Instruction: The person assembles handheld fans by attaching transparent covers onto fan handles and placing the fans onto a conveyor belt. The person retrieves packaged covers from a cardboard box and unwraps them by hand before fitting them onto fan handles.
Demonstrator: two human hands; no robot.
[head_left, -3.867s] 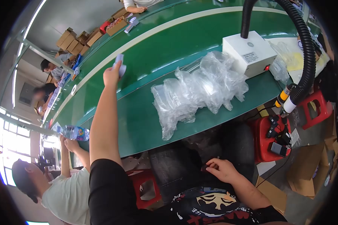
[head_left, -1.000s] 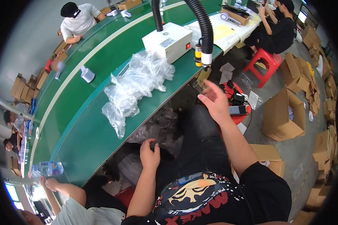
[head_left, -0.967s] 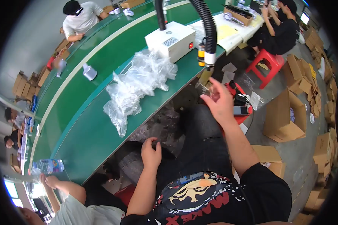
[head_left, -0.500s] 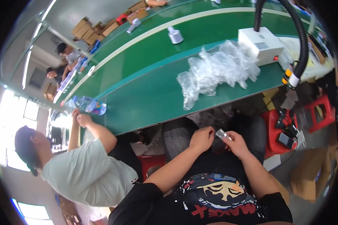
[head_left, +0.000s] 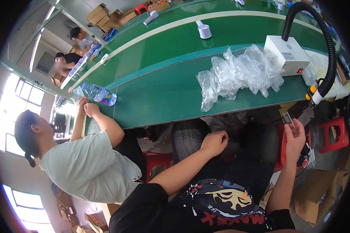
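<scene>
My left hand (head_left: pixel 215 143) rests over my lap, its fingers curled, with nothing visible in them. Out to the right, my right hand (head_left: pixel 295 136) is raised beside the red stool. A small clear piece (head_left: pixel 287 117), its details too small to tell, is between its thumb and fingers. On the green table (head_left: pixel 155 103) in front of me lies a heap of clear plastic bags (head_left: pixel 241 75), next to a white box (head_left: pixel 287 54) with a black hose. A white cup-shaped part with a handle (head_left: pixel 204 30) stands on the green belt behind.
A person in a pale shirt (head_left: pixel 87 165) sits close at the left, hands near a water bottle (head_left: pixel 100 94). The black hose (head_left: pixel 330 50) arches down at the right. Red stools (head_left: pixel 334 134) and an open cardboard box (head_left: pixel 313 194) stand at the right.
My right hand has moved away from my left hand, out to the right, with the clear piece. My left hand stays over my lap. The view has shifted slightly.
</scene>
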